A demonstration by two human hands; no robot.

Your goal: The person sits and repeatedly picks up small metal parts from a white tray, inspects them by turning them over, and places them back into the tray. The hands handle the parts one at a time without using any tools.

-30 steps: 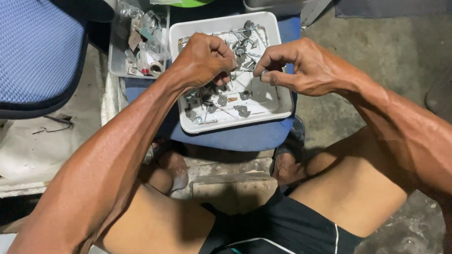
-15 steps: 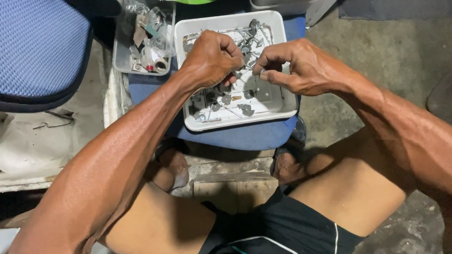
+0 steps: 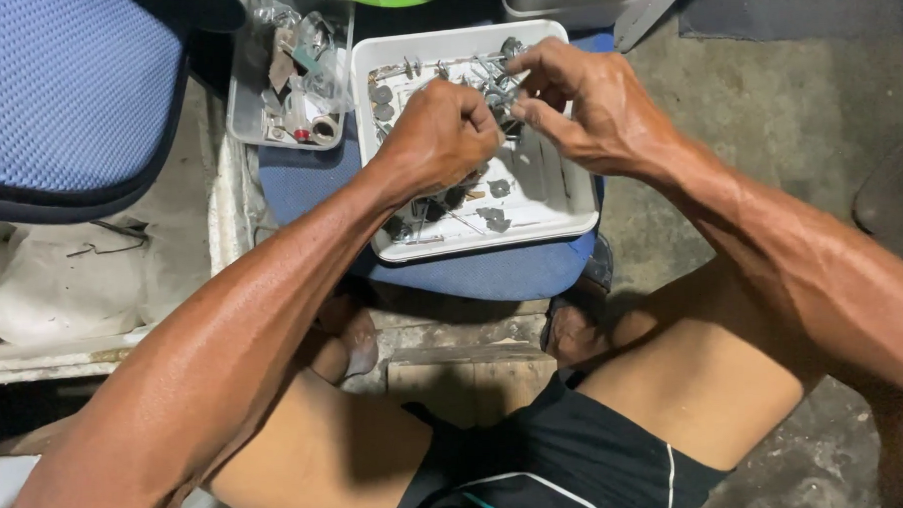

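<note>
Up at the far left a shallow clear plastic tray (image 3: 241,111) holds crumpled transparent bags and small odds and ends, beside a blue mesh cushion (image 3: 61,92). Next to it, on a blue padded stool seat (image 3: 472,275), sits my white rectangular plastic tray (image 3: 560,205) scattered with small grey metal screws and washers (image 3: 490,218). My left hand (image 3: 437,134) is curled almost into a fist over the tray's middle, fingertips pinched on something I cannot make out. My right hand (image 3: 591,104) is half closed, thumb and forefinger pinching a small metal piece (image 3: 503,104) just above the heap at the tray's far end.
</note>
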